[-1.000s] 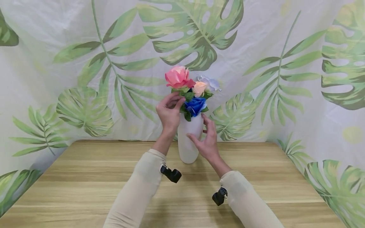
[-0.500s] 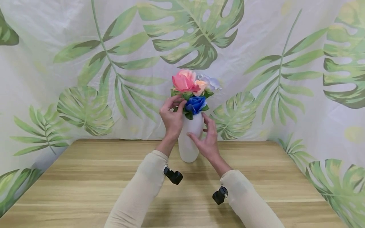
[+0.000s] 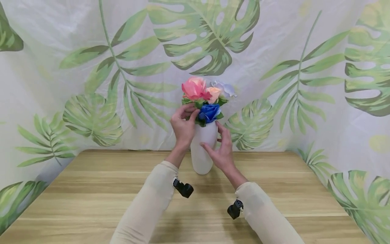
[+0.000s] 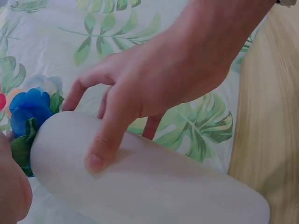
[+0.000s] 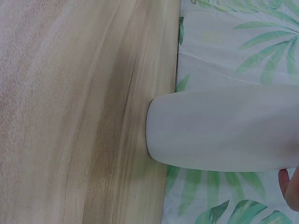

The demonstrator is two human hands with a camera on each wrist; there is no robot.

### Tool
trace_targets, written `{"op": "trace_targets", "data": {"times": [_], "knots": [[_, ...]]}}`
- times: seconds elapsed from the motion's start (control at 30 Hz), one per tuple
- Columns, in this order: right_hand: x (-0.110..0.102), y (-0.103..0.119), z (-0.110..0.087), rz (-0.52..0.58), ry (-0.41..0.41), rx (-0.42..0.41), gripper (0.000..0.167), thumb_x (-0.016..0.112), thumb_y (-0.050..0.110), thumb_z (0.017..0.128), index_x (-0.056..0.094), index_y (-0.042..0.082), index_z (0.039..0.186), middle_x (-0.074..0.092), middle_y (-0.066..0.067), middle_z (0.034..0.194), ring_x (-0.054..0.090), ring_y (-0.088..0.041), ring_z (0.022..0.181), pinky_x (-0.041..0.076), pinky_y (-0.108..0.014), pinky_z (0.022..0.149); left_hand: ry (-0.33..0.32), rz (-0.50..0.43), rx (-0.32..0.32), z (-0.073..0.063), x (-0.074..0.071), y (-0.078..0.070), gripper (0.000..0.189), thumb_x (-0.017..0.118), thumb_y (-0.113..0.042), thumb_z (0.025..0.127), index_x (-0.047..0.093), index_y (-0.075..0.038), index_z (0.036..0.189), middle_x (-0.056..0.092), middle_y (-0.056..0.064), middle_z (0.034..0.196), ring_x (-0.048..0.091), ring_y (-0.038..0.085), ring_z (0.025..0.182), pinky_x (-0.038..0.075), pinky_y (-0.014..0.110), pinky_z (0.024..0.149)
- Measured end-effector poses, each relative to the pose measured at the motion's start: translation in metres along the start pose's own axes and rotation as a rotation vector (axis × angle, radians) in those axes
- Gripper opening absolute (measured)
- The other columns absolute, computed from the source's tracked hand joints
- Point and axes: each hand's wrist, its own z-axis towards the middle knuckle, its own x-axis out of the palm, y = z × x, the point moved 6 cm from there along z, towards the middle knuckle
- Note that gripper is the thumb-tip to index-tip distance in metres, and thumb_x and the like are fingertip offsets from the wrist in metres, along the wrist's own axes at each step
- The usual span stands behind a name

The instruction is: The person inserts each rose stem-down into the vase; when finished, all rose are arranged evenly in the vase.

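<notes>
A tall white vase (image 3: 201, 152) stands upright on the wooden table with artificial flowers in its mouth. My left hand (image 3: 183, 128) pinches the stem of a pink rose (image 3: 195, 88) just below its bloom, at the vase's left side; the pinched part is hidden by the fingers. Low at the vase's mouth sits a blue rose (image 3: 209, 113), with a peach rose (image 3: 213, 94) and a pale lilac flower (image 3: 226, 89) behind it. My right hand (image 3: 223, 150) holds the vase's upper right side, thumb in front, as the left wrist view also shows on the vase (image 4: 154, 182).
The wooden table (image 3: 122, 196) stretches out around the vase, its back edge close behind the vase's base. Behind it hangs a white cloth (image 3: 268, 34) printed with green leaves. Each sleeve carries a small black camera (image 3: 183, 188) at the wrist.
The pink rose has moved right and down, closer over the blue rose, with my left hand shifting slightly right and down. My right hand and the vase have stayed in place.
</notes>
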Motion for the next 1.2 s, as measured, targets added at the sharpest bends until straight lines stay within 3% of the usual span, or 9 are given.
{"op": "trace_targets", "data": {"times": [0.13, 0.3, 0.57, 0.87, 1.2], "knots": [[0.001, -0.002, -0.001, -0.003, 0.012, 0.017, 0.087, 0.090, 0.014, 0.081, 0.042, 0.002, 0.153, 0.050, -0.024, 0.137, 0.053, -0.039, 0.124, 0.058, -0.053, 0.087, 0.026, -0.002, -0.034, 0.005, -0.003, 0.000, 0.017, 0.079, -0.003, 0.091, 0.077, 0.007, 0.105, 0.076, 0.021, 0.095, 0.069, 0.038, 0.071, 0.052, 0.012, 0.063], [0.001, -0.002, -0.001, -0.005, 0.010, 0.023, 0.087, 0.090, 0.015, 0.081, 0.042, 0.002, 0.153, 0.050, -0.024, 0.138, 0.053, -0.039, 0.125, 0.058, -0.053, 0.088, 0.017, -0.033, -0.008, 0.008, -0.005, -0.003, 0.015, 0.077, 0.000, 0.092, 0.077, 0.008, 0.105, 0.076, 0.022, 0.099, 0.072, 0.036, 0.081, 0.055, 0.013, 0.072], [0.001, -0.002, -0.001, 0.007, 0.005, 0.012, 0.087, 0.090, 0.014, 0.081, 0.042, 0.001, 0.152, 0.050, -0.024, 0.138, 0.054, -0.039, 0.125, 0.058, -0.053, 0.087, -0.030, -0.176, 0.034, 0.010, -0.001, -0.005, 0.013, 0.078, 0.009, 0.087, 0.074, 0.013, 0.100, 0.074, 0.028, 0.093, 0.070, 0.009, 0.077, 0.057, 0.019, 0.077], [0.000, -0.003, 0.002, 0.012, -0.004, -0.012, 0.086, 0.090, 0.013, 0.081, 0.043, 0.000, 0.152, 0.050, -0.025, 0.141, 0.054, -0.040, 0.126, 0.058, -0.055, 0.086, -0.060, -0.122, 0.160, 0.017, 0.007, -0.023, 0.009, 0.079, 0.009, 0.086, 0.076, 0.012, 0.094, 0.073, 0.025, 0.089, 0.070, 0.039, 0.078, 0.055, 0.020, 0.077], [0.001, -0.003, 0.000, 0.002, 0.002, -0.011, 0.087, 0.090, 0.013, 0.080, 0.043, -0.001, 0.152, 0.050, -0.025, 0.140, 0.055, -0.040, 0.126, 0.059, -0.054, 0.085, -0.060, -0.070, 0.131, 0.006, 0.010, -0.012, 0.006, 0.079, 0.006, 0.088, 0.077, 0.010, 0.092, 0.071, 0.023, 0.084, 0.066, 0.035, 0.073, 0.045, 0.016, 0.065]]}}
